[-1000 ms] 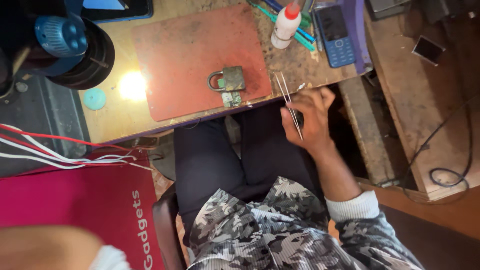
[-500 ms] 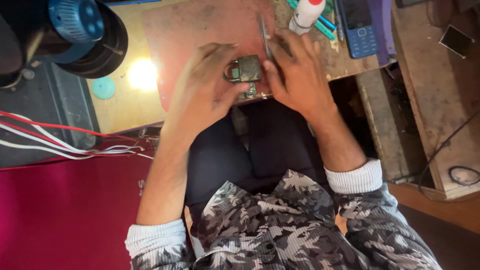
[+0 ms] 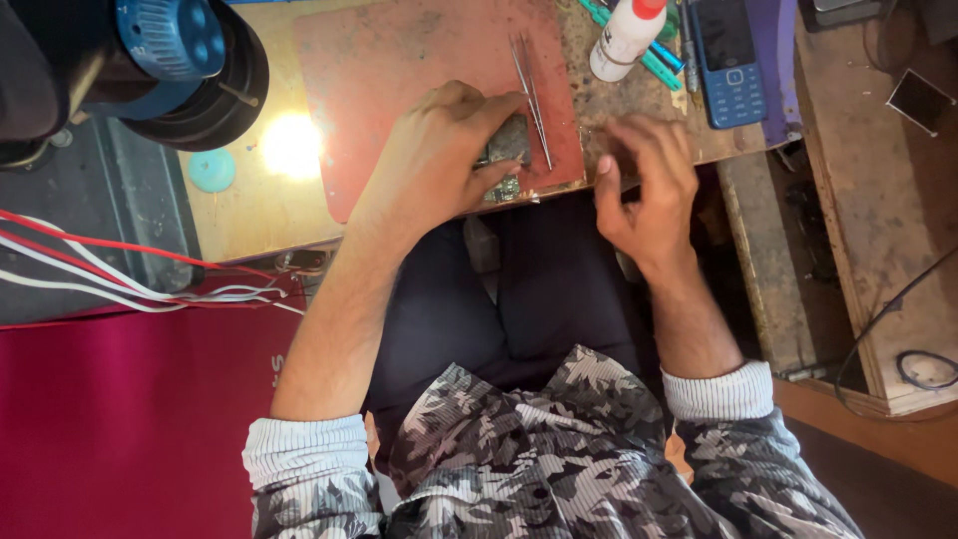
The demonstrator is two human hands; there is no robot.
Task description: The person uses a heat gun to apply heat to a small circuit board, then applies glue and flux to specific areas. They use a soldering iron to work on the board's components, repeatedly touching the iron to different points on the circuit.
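My left hand (image 3: pixel 439 160) reaches onto the red work mat (image 3: pixel 399 60) and grips a small grey metal-shielded circuit board (image 3: pixel 509 145) at the mat's near edge; my fingers cover most of it. A pair of thin metal tweezers (image 3: pixel 531 95) lies on the mat just beyond the board, touching no hand. My right hand (image 3: pixel 644 185) hovers to the right of the board at the table's edge, fingers spread and holding nothing. My lap in dark trousers is below both hands.
A black and blue microscope head (image 3: pixel 170 55) hangs at the top left, with a bright light spot (image 3: pixel 291 145) and a teal cap (image 3: pixel 212 170) beneath. A white bottle (image 3: pixel 627 35), teal pens (image 3: pixel 654 60) and a blue keypad phone (image 3: pixel 728 60) lie at the back right. Red and white wires (image 3: pixel 130 284) cross on the left.
The tweezers left my right hand and now lie on the mat. My right hand drew away to the right and opened. My left hand came in and stays on the board.
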